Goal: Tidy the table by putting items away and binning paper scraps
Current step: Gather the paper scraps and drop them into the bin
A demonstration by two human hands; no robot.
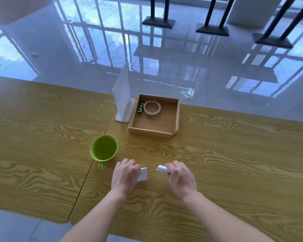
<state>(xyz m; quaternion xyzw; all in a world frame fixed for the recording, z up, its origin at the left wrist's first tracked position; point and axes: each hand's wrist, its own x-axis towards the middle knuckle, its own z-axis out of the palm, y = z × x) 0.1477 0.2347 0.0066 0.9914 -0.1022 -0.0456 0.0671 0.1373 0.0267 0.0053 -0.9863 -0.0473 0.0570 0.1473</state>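
Currently, my left hand [125, 175] pinches one white paper scrap [142, 174] and my right hand [180, 177] pinches a second paper piece [162, 168]; both grips are closed on the paper, just above the table [234, 163], with a small gap between the two pieces. The table's near edge runs just below my forearms, and a seam between two tabletop panels passes left of my left wrist. Open wood-grain surface extends to my right and far left. A green cup [104, 149], round and glossy with its handle toward me, stands near my left hand. Beyond it, a square wooden tray [177, 117] with low walls holds a tape roll [152, 107] and, beside it, a dark green lighter [141, 107]. A white upright stand [123, 98] touches the tray's left wall. Past the far table edge lies glossy tiled floor [59, 55], reflecting window bars, with black furniture bases [158, 22] and a crumpled clear wrapper [187, 92].
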